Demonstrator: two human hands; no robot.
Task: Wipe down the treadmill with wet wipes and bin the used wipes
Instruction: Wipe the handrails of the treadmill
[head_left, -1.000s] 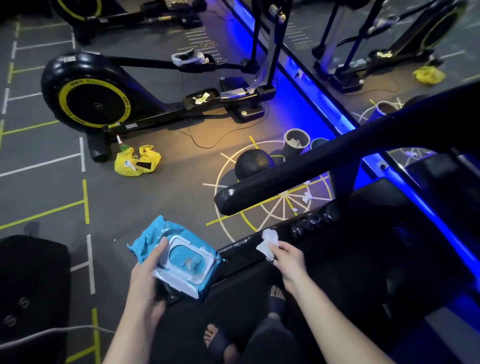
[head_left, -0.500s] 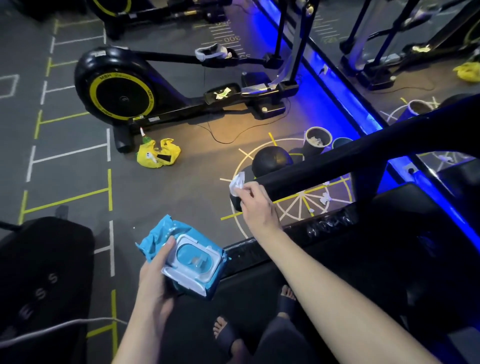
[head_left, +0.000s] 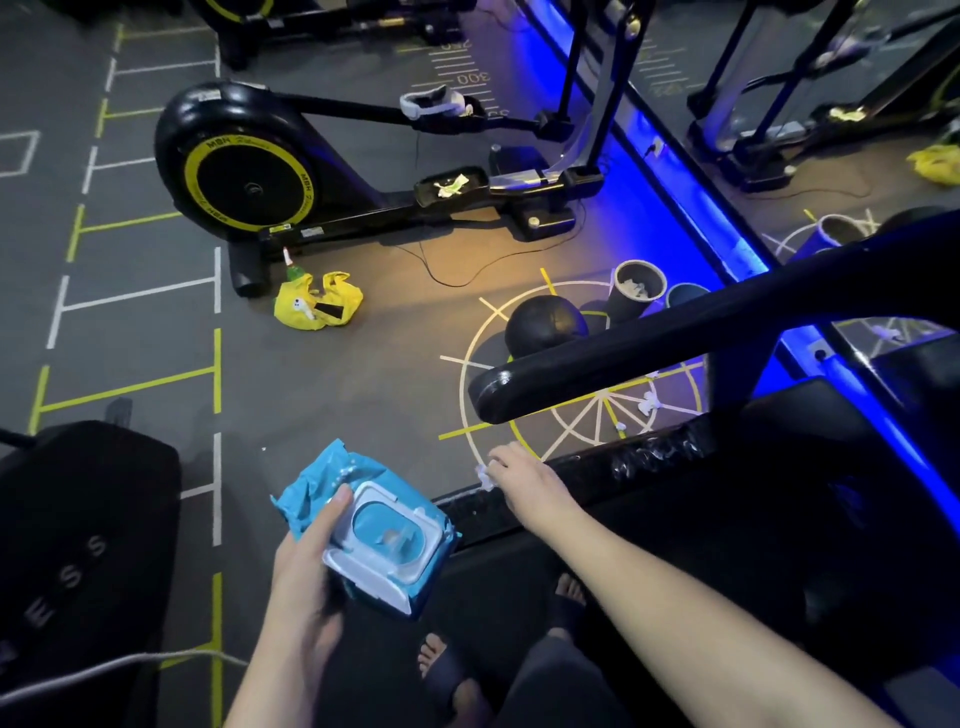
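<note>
The left hand grips the blue wipe pack at lower centre of the frame. The right hand holds a wet wipe bunched against the treadmill side rail, mid-frame. The wipe is judged light, soft and limp; keep it bunched, not held by one corner.

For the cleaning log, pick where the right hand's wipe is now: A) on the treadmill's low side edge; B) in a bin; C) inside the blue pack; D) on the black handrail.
A: the right hand holds the white wipe against the treadmill's side edge, below the handrail; the left hand grips the wipe pack.
</note>
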